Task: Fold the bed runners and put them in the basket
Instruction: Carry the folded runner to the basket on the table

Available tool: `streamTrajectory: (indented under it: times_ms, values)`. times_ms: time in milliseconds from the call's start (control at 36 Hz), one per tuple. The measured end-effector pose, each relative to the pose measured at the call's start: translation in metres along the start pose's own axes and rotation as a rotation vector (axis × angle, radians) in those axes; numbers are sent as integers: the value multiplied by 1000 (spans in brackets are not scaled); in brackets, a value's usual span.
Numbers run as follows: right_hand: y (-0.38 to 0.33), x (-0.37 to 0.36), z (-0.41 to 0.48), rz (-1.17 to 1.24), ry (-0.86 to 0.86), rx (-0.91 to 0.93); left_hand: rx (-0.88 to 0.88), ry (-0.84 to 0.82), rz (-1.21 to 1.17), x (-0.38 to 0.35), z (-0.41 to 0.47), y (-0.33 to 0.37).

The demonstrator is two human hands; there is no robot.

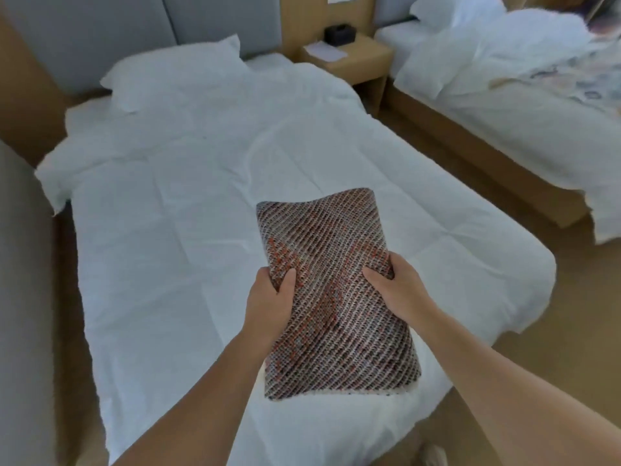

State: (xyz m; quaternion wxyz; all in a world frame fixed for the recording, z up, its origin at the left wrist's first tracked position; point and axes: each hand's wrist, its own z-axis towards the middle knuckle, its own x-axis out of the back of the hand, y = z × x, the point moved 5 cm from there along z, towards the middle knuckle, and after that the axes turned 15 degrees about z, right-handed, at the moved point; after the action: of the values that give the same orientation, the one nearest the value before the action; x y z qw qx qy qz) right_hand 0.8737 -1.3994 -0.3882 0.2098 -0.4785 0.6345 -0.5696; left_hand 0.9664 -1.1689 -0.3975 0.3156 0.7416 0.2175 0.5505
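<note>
Head view, folded brown-and-orange woven bed runner (336, 297) gripped by left hand (268, 304) and right hand (396, 290) at its sides, over white bed (168, 230)

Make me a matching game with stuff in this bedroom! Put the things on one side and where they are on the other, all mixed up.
Things:
1. folded bed runner
2. pillow
3. black box
4. white duvet

Places:
A. on the wooden nightstand between the beds
B. held by the left hand and right hand
C. spread over the near bed
D. at the head of the near bed

Pairs: 1-B, 2-D, 3-A, 4-C
</note>
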Motion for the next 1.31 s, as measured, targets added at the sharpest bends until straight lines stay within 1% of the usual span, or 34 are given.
streamTrajectory:
  times_ms: [111, 222, 389, 445, 611, 722, 889, 1000, 1223, 1306]
  values:
    - [-28, 82, -29, 95, 153, 49, -179, -57, -1, -15, -11, 89]
    - [-42, 169, -70, 150, 302, 119, -335, -125, -5, -45, -32, 174]
    - [-37, 304, -141, 175, 527, 211, -559, -250, -12, -114, -92, 296]
    - [-30, 344, -168, 185, 595, 215, -625, -291, -9, -140, -117, 332]
    - [-3, 457, -252, 107, 774, 189, -752, -450, -39, -220, -206, 422]
    - [19, 521, -303, 116, 865, 158, -782, -557, -62, -266, -263, 468]
    - [44, 582, -353, 130, 994, 127, -807, -690, -96, -312, -321, 511]
    - [50, 602, -358, 142, 1017, 102, -817, -728, -105, -329, -330, 526]
    - [54, 623, -306, 138, 1051, 54, -851, -789, -108, -362, -289, 559]
    - [54, 632, -274, 194, 1047, 2, -857, -836, -114, -375, -262, 573]
